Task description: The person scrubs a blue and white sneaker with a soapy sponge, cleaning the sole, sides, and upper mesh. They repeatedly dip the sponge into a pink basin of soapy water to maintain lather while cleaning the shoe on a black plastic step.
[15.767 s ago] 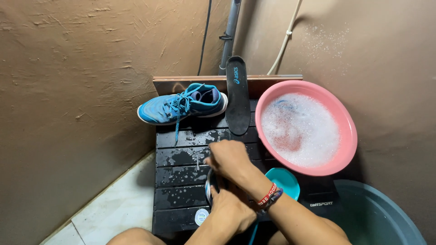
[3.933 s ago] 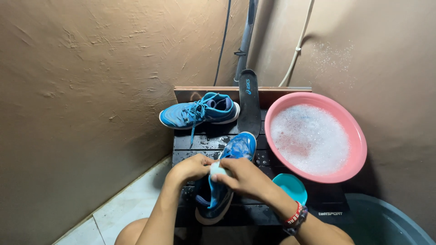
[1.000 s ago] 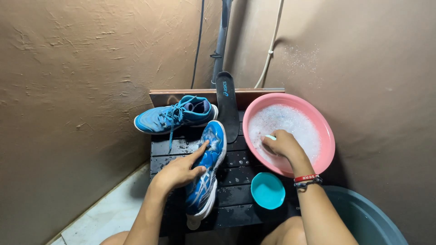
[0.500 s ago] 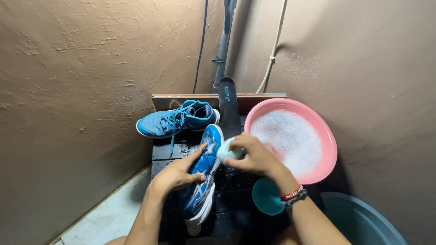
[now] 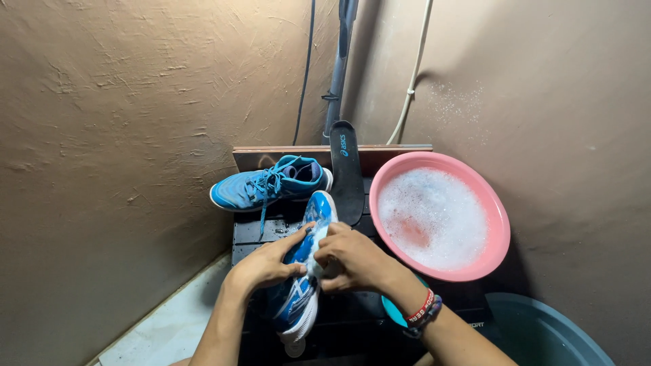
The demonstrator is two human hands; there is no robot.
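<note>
Over the black crate: blue shoe, toe pointing away. Left hand cups its side, fingers wrapped. Right hand presses soapy foam against upper, fingers bunched together.

walls close L & R, pink basin blocks right, 2nd shoe + insole behind, floor open left

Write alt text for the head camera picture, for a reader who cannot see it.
Two bare hands work on a blue shoe lying on a dark crate: the left hand steadies it while the right hand presses something white and sudsy against it. Behind stand a second blue shoe, a black insole and a pink basin of foamy water.
</note>
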